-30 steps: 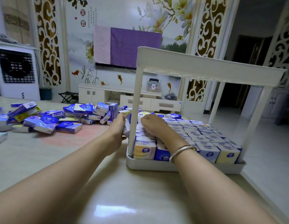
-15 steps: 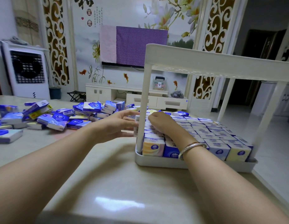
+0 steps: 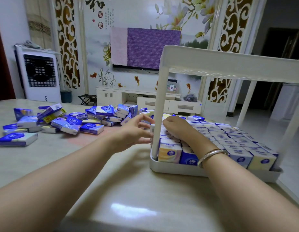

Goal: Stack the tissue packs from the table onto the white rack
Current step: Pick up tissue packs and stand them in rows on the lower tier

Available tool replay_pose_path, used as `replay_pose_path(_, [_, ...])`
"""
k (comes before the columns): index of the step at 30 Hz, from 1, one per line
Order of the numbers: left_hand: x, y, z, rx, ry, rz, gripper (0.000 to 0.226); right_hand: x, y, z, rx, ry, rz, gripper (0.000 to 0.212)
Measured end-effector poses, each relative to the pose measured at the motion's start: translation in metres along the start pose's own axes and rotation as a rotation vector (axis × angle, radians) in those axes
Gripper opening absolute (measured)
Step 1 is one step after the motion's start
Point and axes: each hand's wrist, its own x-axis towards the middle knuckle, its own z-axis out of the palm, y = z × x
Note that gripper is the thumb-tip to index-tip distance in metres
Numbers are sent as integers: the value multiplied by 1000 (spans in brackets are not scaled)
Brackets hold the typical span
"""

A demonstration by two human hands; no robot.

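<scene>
The white rack (image 3: 175, 169) stands on the table at the right. Its lower tray is packed with upright tissue packs (image 3: 229, 136); the upper shelf (image 3: 229, 64) shows nothing on it from below. A loose pile of blue and white tissue packs (image 3: 70, 121) lies on the table to the left. My left hand (image 3: 137, 129) hovers with fingers spread just left of the rack's front-left post (image 3: 159, 106), beside a pack's edge (image 3: 152, 131) at the tray's side. My right hand (image 3: 175, 126), with a bracelet on its wrist, rests on the packs in the tray's front-left corner, fingertips hidden.
A single pack (image 3: 16, 138) lies apart at the table's left edge. The table's right edge (image 3: 287, 190) runs close to the rack. Behind the table stand a white air cooler (image 3: 39, 74), a low TV cabinet (image 3: 128, 96) and a cloth-covered TV (image 3: 145, 47).
My left hand has let go of the pack by the post and opened, drawing slightly back to the left. My right hand stays on the packs. The camera has shifted left.
</scene>
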Motion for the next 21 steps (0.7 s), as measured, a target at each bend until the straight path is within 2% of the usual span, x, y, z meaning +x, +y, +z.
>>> replay_pose_path(4, [5,-14,5,424,99,200,32,-6,-2,0,-61,7,-10,32])
replay_pose_path(6, [8,-20,8,544,128,288,33,-8,-2,1,-96,2,-9,36])
replay_pose_path(9, [11,-22,4,641,128,285,30,-9,-2,2,-173,-31,-21,36])
replay_pose_path(13, [5,-17,-4,660,80,181,20,-15,-5,-4,-206,-85,-37,36])
replay_pose_path(16, [-9,-8,-11,604,85,132,35,-27,-6,-19,-209,-102,-19,39])
replay_pose_path(18, [-20,-2,-19,537,123,130,39,-39,-5,-29,-186,-41,-4,41])
replay_pose_path(21, [-37,2,-33,514,174,112,39,-61,-10,-34,-169,108,-32,29])
